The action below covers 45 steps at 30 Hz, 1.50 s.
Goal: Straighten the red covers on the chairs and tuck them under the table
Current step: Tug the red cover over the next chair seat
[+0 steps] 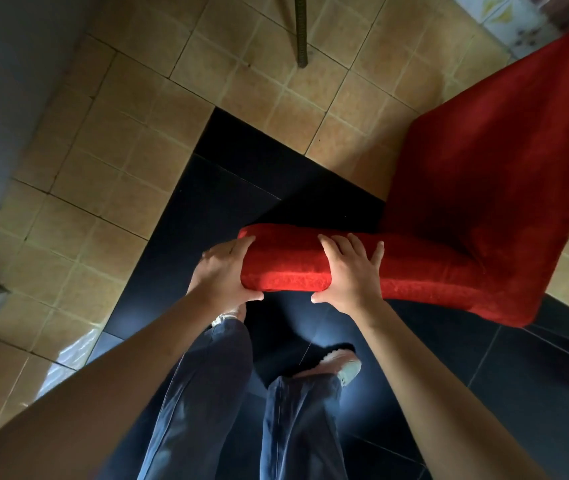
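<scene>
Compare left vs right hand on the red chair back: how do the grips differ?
The left hand wraps the end corner of the red-covered chair back; the right hand sits further along it. The left's fingers are together, the right's spread over the top. Both have thumbs underneath and grip the same top edge.

The floor is tan square tiles with pale joints on the far and left side, and glossy black tiles nearer in, the two meeting along a stepped edge. A red-covered chair stands across that edge, a thin dark leg comes down onto the tan tiles farther off, and two shoes stand on the black tiles
</scene>
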Each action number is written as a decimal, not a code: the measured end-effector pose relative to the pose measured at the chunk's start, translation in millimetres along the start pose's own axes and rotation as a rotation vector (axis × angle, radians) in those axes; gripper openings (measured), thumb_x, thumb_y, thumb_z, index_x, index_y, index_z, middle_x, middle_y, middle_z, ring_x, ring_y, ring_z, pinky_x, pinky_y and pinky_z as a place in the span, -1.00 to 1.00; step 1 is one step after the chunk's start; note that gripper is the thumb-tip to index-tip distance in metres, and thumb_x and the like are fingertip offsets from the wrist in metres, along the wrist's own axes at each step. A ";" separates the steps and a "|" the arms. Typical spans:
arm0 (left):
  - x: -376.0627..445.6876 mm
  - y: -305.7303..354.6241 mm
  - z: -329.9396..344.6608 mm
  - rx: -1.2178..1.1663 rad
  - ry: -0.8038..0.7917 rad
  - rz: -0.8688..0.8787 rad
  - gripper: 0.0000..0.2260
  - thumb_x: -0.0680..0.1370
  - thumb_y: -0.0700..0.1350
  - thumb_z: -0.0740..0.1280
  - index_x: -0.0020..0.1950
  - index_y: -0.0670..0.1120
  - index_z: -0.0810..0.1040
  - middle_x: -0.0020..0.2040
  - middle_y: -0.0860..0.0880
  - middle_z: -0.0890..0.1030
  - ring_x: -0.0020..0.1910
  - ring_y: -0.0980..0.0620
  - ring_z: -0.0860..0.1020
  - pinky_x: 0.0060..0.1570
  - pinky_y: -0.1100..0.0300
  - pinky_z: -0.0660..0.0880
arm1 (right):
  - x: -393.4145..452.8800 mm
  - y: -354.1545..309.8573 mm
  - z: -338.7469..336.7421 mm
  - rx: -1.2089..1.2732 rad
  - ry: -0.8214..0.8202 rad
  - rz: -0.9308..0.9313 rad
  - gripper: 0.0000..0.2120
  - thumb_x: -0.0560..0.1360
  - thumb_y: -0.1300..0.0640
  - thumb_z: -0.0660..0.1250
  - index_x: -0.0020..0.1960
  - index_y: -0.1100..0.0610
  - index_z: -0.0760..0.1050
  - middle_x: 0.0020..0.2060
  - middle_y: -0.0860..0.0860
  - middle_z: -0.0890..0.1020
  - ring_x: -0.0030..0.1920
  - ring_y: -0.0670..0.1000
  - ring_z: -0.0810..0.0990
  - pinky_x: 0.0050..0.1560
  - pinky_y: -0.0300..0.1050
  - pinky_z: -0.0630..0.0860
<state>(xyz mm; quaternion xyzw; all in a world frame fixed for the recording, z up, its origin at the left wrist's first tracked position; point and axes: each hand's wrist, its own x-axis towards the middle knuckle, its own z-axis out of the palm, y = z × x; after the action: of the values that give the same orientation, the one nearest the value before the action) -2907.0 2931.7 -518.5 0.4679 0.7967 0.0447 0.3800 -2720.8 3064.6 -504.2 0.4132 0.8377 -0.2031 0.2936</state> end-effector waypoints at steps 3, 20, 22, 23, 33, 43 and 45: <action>-0.5 -0.5 -3.2 -0.122 -0.020 -0.002 -0.10 0.21 0.04 0.61 0.47 -0.02 0.31 0.35 -0.02 0.48 0.27 -0.06 0.50 0.26 -0.02 0.45 | 1.3 3.7 1.3 -0.006 0.027 -0.022 0.04 0.17 -0.21 0.58 0.50 0.02 0.18 0.38 -0.05 0.38 0.46 0.05 0.22 0.44 0.37 -0.12; 4.5 0.2 -10.9 0.071 -0.088 0.165 -0.20 0.39 0.07 0.51 0.51 -0.10 0.22 0.37 -0.10 0.47 0.23 -0.11 0.54 0.24 0.00 0.46 | -3.5 10.5 -6.3 -0.180 0.187 -0.130 -0.43 0.24 -0.16 0.56 0.05 0.18 0.49 -0.10 0.05 0.62 -0.06 0.13 0.58 0.05 0.02 0.40; 4.3 5.8 -15.2 0.077 -0.082 0.182 -0.22 0.40 0.07 0.50 0.50 -0.10 0.23 0.37 -0.09 0.47 0.24 -0.10 0.53 0.26 0.02 0.45 | -7.2 12.8 -11.6 -0.179 0.194 -0.128 -0.46 0.25 -0.15 0.57 0.02 0.19 0.50 -0.13 0.05 0.63 -0.08 0.13 0.59 0.03 0.01 0.42; 3.9 8.6 -18.3 0.080 -0.079 0.188 -0.23 0.41 0.07 0.50 0.50 -0.10 0.23 0.37 -0.09 0.47 0.24 -0.10 0.53 0.27 0.02 0.44 | -8.8 14.0 -14.9 -0.178 0.203 -0.129 -0.47 0.24 -0.14 0.57 -0.01 0.19 0.51 -0.15 0.05 0.63 -0.10 0.12 0.60 0.02 0.01 0.43; 0.5 33.9 -64.5 -0.076 0.094 0.205 -0.29 0.33 0.00 0.55 0.42 0.02 0.33 0.27 0.01 0.53 0.18 -0.01 0.55 0.20 0.13 0.44 | -13.3 21.5 -72.7 -0.279 0.240 -0.178 -0.60 0.26 -0.12 0.53 -0.19 0.10 0.40 -0.25 0.02 0.62 -0.18 0.08 0.58 -0.20 -0.11 0.25; -24.7 39.3 -49.6 -0.480 0.255 -0.026 -0.39 0.21 -0.13 0.64 0.21 -0.05 0.54 -0.11 0.10 0.58 -0.09 0.09 0.56 -0.07 0.37 0.42 | -26.3 35.1 -103.5 -0.364 0.240 -0.264 -0.61 0.31 -0.16 0.48 -0.22 0.07 0.37 -0.29 0.01 0.62 -0.23 0.05 0.60 -0.09 -0.07 0.40; -28.1 46.4 -53.6 -0.472 0.263 0.004 -0.43 0.21 -0.15 0.64 0.17 -0.05 0.54 -0.13 0.14 0.55 -0.10 0.10 0.56 -0.09 0.44 0.39 | -31.4 40.1 -110.5 -0.374 0.247 -0.266 -0.61 0.31 -0.17 0.48 -0.22 0.07 0.37 -0.30 0.00 0.62 -0.25 0.05 0.59 -0.05 -0.06 0.42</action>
<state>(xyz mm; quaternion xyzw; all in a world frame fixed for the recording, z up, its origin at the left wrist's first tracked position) -2901.0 2950.9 -445.0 0.3583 0.8058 0.2903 0.3716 -2708.8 3134.2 -405.1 0.2595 0.9372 -0.0293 0.2311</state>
